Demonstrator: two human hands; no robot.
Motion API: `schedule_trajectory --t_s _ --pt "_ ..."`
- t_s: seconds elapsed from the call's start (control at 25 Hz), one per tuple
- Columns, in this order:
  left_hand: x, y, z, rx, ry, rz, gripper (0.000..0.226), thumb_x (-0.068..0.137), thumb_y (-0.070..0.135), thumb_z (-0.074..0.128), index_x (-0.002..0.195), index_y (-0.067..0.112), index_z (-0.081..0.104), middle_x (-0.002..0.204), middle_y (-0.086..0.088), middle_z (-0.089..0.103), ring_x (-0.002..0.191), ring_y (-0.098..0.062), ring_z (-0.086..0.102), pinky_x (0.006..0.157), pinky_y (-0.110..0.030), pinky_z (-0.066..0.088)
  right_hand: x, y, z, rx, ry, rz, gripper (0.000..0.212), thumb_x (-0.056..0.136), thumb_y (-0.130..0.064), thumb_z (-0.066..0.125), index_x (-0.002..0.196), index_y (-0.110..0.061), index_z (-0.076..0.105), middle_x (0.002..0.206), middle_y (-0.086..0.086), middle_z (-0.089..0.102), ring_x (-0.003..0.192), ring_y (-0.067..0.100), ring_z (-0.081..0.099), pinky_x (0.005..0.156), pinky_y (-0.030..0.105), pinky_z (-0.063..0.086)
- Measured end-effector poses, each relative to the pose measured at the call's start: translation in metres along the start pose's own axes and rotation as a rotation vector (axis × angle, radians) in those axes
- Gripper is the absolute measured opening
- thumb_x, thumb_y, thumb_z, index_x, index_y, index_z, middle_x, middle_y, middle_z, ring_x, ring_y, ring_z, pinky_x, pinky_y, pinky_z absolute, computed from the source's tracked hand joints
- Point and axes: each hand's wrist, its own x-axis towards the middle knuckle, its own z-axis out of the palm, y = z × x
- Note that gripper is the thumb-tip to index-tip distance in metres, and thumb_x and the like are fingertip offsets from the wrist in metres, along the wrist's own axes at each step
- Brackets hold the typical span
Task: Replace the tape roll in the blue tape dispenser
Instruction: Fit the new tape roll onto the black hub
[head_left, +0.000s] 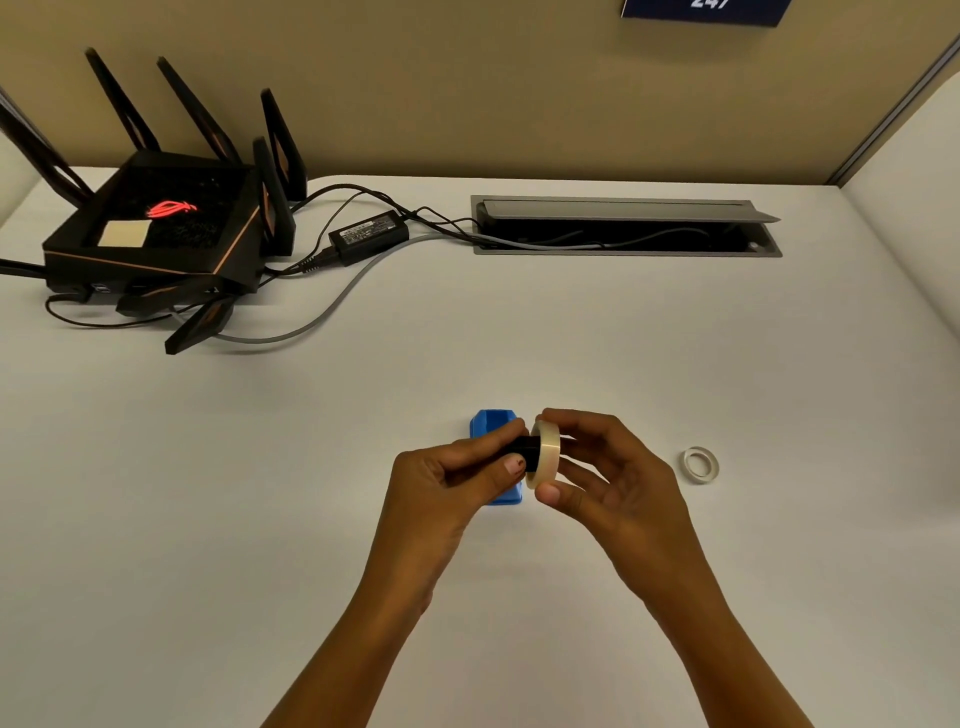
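The blue tape dispenser (492, 422) rests on the white desk, mostly hidden behind my left hand (447, 483). My left hand pinches a black spindle (524, 453) between thumb and fingers. My right hand (602, 473) grips a cream tape roll (545, 457) by its rim, held on edge. The spindle's end sits in the roll's centre hole. Both hands hover just above the desk, over the dispenser's right side. A thin, nearly used-up clear tape ring (701, 464) lies flat on the desk to the right of my right hand.
A black router with antennas (156, 223) stands at the back left, with a power brick (370, 235) and cables (311, 317) trailing to an open cable tray (623, 228) set into the desk. A beige partition wall (467, 93) runs behind.
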Motion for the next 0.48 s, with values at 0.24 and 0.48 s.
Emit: schedule_trajectory --t_s 0.24,0.48 --pt "-0.0018 0.0000 0.0018 0.021 0.016 0.050 0.031 0.075 0.019 0.070 0.105 0.026 0.069 0.104 0.005 0.072 0.099 -0.011 0.067 0.089 -0.024 0.052 0.0004 -0.0026 -0.0009 -0.012 -0.015 -0.032 0.048 0.068 -0.021 0.076 0.112 -0.029 0.061 0.114 -0.008 0.067 0.110 0.016 0.061 0.096 0.038 0.051" --pt "-0.0020 0.0000 0.0000 0.053 0.046 0.109 0.031 0.073 0.023 0.071 0.103 0.032 0.069 0.104 0.007 0.073 0.099 -0.009 0.066 0.090 -0.024 0.051 0.0006 -0.0054 0.0023 -0.031 -0.008 -0.069 0.046 0.071 -0.019 0.075 0.113 -0.028 0.061 0.113 -0.009 0.068 0.110 0.014 0.061 0.095 0.031 0.052"
